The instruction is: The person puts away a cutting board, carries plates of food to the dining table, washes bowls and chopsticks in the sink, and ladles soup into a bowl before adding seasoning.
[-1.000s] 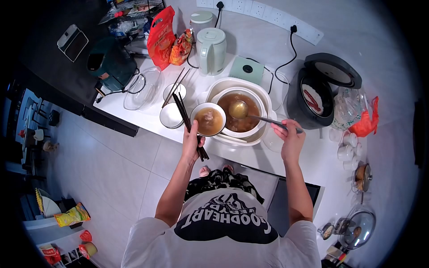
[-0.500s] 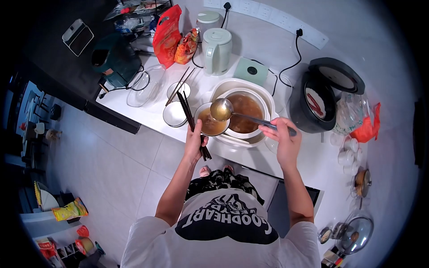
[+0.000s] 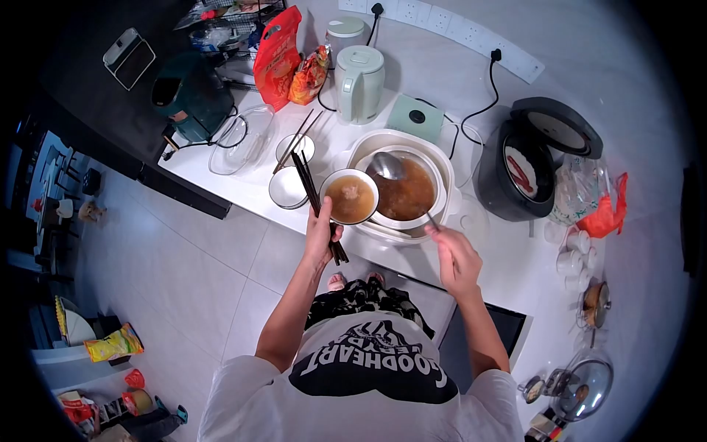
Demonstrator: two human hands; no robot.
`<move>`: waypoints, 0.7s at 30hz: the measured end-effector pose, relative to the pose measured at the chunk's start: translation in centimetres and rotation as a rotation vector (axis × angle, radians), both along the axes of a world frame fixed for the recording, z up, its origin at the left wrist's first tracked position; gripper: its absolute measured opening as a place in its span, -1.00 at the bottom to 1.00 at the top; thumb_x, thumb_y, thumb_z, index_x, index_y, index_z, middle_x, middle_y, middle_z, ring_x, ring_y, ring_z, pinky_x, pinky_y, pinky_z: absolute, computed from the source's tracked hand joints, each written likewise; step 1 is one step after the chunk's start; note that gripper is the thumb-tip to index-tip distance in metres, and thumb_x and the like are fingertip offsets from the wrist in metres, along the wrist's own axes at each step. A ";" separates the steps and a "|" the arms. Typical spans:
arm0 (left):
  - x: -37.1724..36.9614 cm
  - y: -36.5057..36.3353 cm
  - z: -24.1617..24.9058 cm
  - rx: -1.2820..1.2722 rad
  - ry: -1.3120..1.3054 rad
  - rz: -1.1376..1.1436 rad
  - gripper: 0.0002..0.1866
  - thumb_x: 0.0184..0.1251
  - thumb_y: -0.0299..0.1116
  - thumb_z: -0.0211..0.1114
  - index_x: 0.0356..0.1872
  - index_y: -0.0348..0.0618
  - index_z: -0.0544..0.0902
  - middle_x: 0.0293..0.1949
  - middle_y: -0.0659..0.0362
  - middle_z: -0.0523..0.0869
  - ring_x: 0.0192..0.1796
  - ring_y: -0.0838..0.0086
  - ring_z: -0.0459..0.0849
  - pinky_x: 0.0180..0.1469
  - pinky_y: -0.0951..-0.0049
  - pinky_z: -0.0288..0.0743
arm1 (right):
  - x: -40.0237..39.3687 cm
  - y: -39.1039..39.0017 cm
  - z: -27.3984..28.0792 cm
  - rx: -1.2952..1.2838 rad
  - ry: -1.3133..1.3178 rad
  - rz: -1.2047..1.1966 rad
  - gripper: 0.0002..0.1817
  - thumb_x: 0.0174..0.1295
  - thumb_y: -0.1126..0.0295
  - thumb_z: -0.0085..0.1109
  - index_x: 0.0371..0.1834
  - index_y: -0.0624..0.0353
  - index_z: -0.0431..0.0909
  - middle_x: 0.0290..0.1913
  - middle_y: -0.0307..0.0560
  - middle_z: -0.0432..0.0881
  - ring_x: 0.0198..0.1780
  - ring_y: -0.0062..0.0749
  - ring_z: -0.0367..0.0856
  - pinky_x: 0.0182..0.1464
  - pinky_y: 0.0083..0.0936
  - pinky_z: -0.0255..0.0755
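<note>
My left hand [image 3: 321, 234] is closed around a bundle of dark chopsticks [image 3: 305, 175] and grips the near left side of a bowl [image 3: 350, 219]. Broth with a pale chunk, perhaps meat, fills much of this bowl. Just right of it, a white inner pot [image 3: 444, 193] of brown soup sits inside a larger white cooker [image 3: 359, 147]. My right hand [image 3: 458, 258] clasps the handle of a metal ladle [image 3: 388, 166], whose head is over the soup's far left side. Whether the ladle head is partly submerged is hard to tell.
Left of the filled bowl stand two small bowls [image 3: 287, 188], one with chopsticks [image 3: 298, 132] across it. A kettle [image 3: 361, 85] and red bags [image 3: 278, 62] stand behind. At right is an open rice cooker [image 3: 515, 169]; a clear glass dish [image 3: 243, 140] lies at left.
The ladle has moved from above the bowl to the pot, and its head has turned over. My right hand has come nearer my body. The left hand stays on the bowl.
</note>
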State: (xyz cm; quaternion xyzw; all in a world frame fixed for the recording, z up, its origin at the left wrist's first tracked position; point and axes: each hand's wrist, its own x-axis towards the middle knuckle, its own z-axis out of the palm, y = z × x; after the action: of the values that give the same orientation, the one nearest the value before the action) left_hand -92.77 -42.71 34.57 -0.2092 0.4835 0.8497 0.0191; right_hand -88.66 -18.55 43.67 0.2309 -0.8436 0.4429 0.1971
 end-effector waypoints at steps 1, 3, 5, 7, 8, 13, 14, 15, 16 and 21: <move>0.0 0.0 0.0 0.001 -0.001 0.003 -0.63 0.39 -0.02 0.04 -0.07 -0.11 0.34 -0.47 0.26 0.45 -0.70 0.69 0.31 -0.76 0.71 0.04 | -0.4 0.5 -0.8 -0.004 -0.059 -0.063 -0.86 0.23 0.61 -0.01 -0.23 0.39 0.54 -0.22 0.06 0.63 -0.16 -0.39 0.64 -0.08 -0.57 0.49; 0.2 -0.1 0.1 0.006 0.000 0.001 -0.63 0.40 -0.03 0.04 -0.06 -0.11 0.34 -0.46 0.26 0.45 -0.71 0.69 0.31 -0.76 0.71 0.03 | -1.2 1.3 -2.6 -0.015 -0.133 -0.135 -0.86 0.25 0.59 -0.02 -0.23 0.39 0.54 -0.22 0.05 0.63 -0.17 -0.38 0.63 -0.08 -0.57 0.49; 0.4 -0.2 0.3 0.012 -0.002 -0.004 -0.63 0.40 -0.03 0.04 -0.05 -0.11 0.33 -0.46 0.25 0.45 -0.71 0.69 0.31 -0.76 0.71 0.03 | -1.9 2.0 -4.5 -0.032 -0.165 -0.149 -0.85 0.28 0.55 -0.03 -0.24 0.39 0.54 -0.22 0.03 0.63 -0.20 -0.36 0.63 -0.09 -0.57 0.49; 0.6 -0.5 0.4 0.019 -0.008 -0.006 -0.63 0.40 -0.03 0.04 -0.04 -0.11 0.33 -0.46 0.25 0.45 -0.71 0.68 0.30 -0.76 0.71 0.03 | -2.3 2.5 -6.8 -0.161 -0.236 -0.127 -0.81 0.32 0.50 -0.06 -0.21 0.38 0.54 -0.21 0.00 0.63 -0.20 -0.38 0.63 -0.09 -0.55 0.50; 0.7 -0.7 0.5 0.018 -0.006 -0.008 -0.63 0.40 -0.03 0.04 -0.04 -0.10 0.33 -0.46 0.25 0.45 -0.71 0.68 0.30 -0.76 0.70 0.03 | -2.4 2.8 -7.7 -0.224 -0.274 -0.116 -0.79 0.35 0.48 -0.08 -0.20 0.38 0.54 -0.20 -0.02 0.63 -0.21 -0.39 0.62 -0.10 -0.55 0.51; 1.2 -1.4 1.5 0.045 0.007 -0.044 -0.63 0.36 -0.03 0.10 -0.06 -0.09 0.34 -0.41 0.26 0.42 -0.70 0.66 0.31 -0.74 0.70 0.03 | -3.1 3.3 -7.4 -0.619 -0.696 -0.291 -0.71 0.32 0.37 -0.02 -0.04 0.37 0.48 -0.09 0.06 0.57 -0.06 -0.34 0.55 -0.09 -0.49 0.46; 1.4 -1.5 1.8 0.049 0.000 -0.048 -0.62 0.35 -0.02 0.11 -0.06 -0.08 0.34 -0.40 0.26 0.42 -0.71 0.66 0.30 -0.74 0.70 0.03 | -3.2 3.6 -7.1 -0.635 -0.757 -0.332 -0.69 0.32 0.35 -0.02 -0.01 0.38 0.47 -0.06 0.08 0.55 0.00 -0.29 0.53 -0.04 -0.45 0.45; 1.5 -1.5 2.4 0.053 -0.005 -0.051 -0.62 0.34 -0.02 0.13 -0.07 -0.08 0.34 -0.40 0.27 0.42 -0.72 0.66 0.30 -0.74 0.70 0.03 | -3.3 3.8 -7.3 -0.509 -0.553 -0.457 -0.66 0.31 0.34 -0.01 0.03 0.37 0.44 -0.02 0.08 0.52 0.05 -0.25 0.49 0.01 -0.40 0.41; 1.6 -1.5 2.6 0.059 -0.010 -0.053 -0.62 0.34 -0.02 0.14 -0.07 -0.07 0.34 -0.39 0.27 0.42 -0.72 0.66 0.29 -0.74 0.69 0.02 | -3.3 4.0 -7.8 -0.379 -0.346 -0.572 -0.63 0.30 0.32 0.00 0.06 0.37 0.42 0.03 0.08 0.49 0.09 -0.21 0.45 0.07 -0.34 0.37; 2.1 -1.7 3.3 0.069 -0.025 -0.090 -0.58 0.32 -0.01 0.17 -0.08 -0.12 0.33 -0.37 0.26 0.42 -0.75 0.67 0.26 -0.76 0.69 0.00 | -1.0 0.8 -3.8 0.183 0.138 -0.382 -0.45 0.18 0.33 0.13 0.21 0.31 0.26 0.17 0.07 0.38 0.08 -0.22 0.44 0.11 -0.30 0.31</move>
State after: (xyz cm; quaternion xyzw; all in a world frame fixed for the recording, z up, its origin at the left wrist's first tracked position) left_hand -90.66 -44.45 37.88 -0.1974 0.4626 0.8614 0.0704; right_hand -89.68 -17.71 39.86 0.1134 -0.8931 0.3023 0.3131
